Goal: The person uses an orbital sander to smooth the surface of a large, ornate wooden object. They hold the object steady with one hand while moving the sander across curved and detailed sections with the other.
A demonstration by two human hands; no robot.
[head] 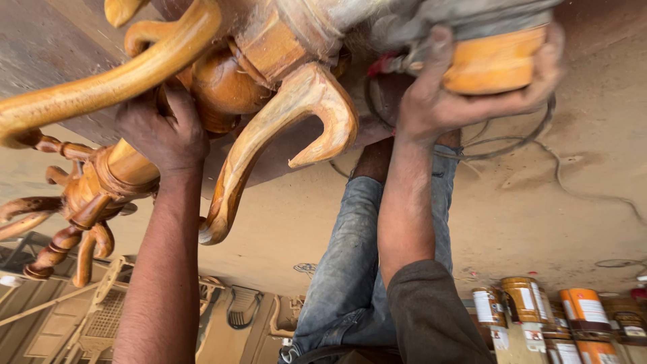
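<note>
Your two forearms are bare from elbow to wrist. Left hand and right hand: bare, no gloves, no rings or watch visible. Fine pale dust sits on the knuckles and fingers of your right hand. A dark grey-brown sleeve is pushed up above your right elbow, cuff bunched and loose. No sleeve shows on your left arm. You wear faded blue jeans, dusty and pale-worn along the thigh, seams visible. A dark waistband or belt edge shows at the bottom edge of the view.
</note>
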